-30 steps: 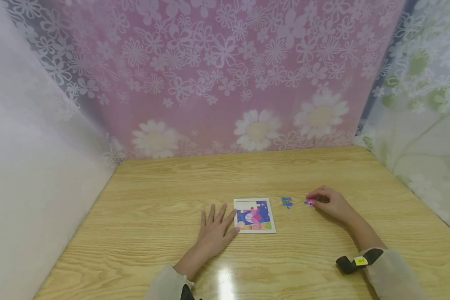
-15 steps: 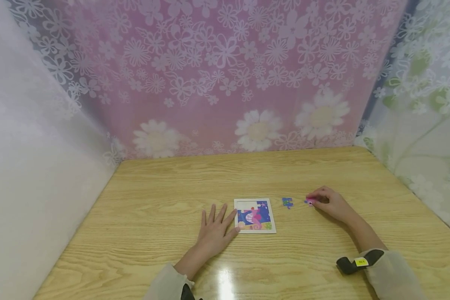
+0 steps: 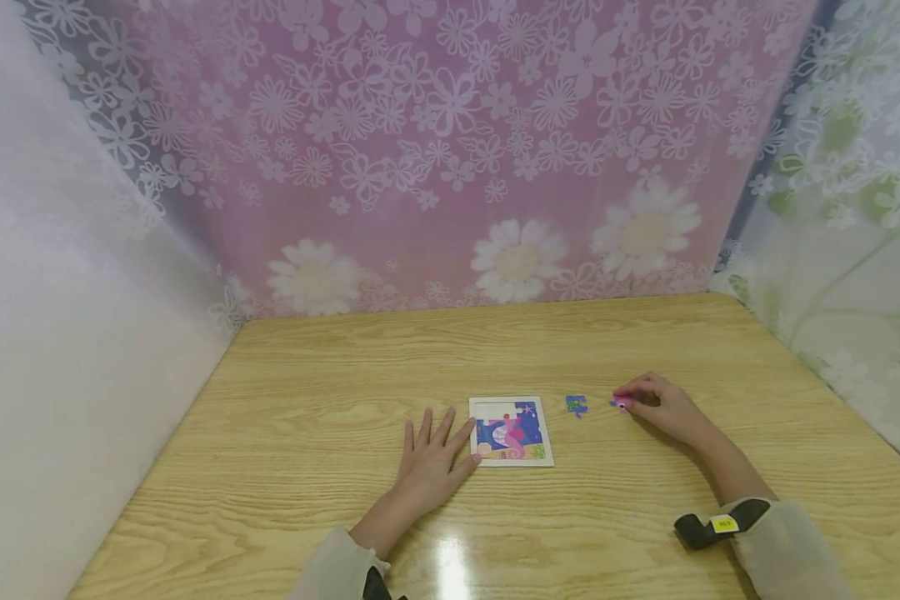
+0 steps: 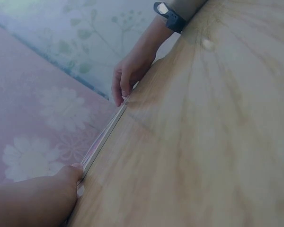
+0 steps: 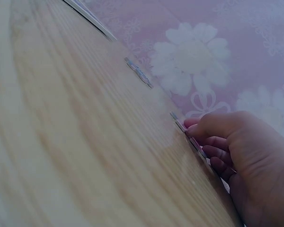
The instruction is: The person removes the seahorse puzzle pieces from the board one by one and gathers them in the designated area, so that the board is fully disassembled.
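Note:
My left hand (image 3: 429,473) lies on the table with its fingers spread; index finger and thumb touch the left edge of a white-framed jigsaw puzzle (image 3: 512,463). The puzzle shows a pink seahorse on blue, and part of its upper area is bare white. To the right, a blue jigsaw piece (image 3: 576,405) with green marks lies alone. Farther right, my right hand (image 3: 663,410) pinches a pink jigsaw piece (image 3: 621,403) with a printed eye between thumb and finger. In the right wrist view that piece (image 5: 179,124) is edge-on at table level; the fingers partly cover it.
The wood-grain table (image 3: 345,358) reaches back to a pink floral curtain (image 3: 420,208). Pale fabric walls stand at the left (image 3: 82,333) and right (image 3: 862,275). A black strap with a yellow label (image 3: 723,523) is round the right sleeve.
Both hands hold nearly the same pose. The whole head view has shifted very slightly; the pink piece remains between my right fingers.

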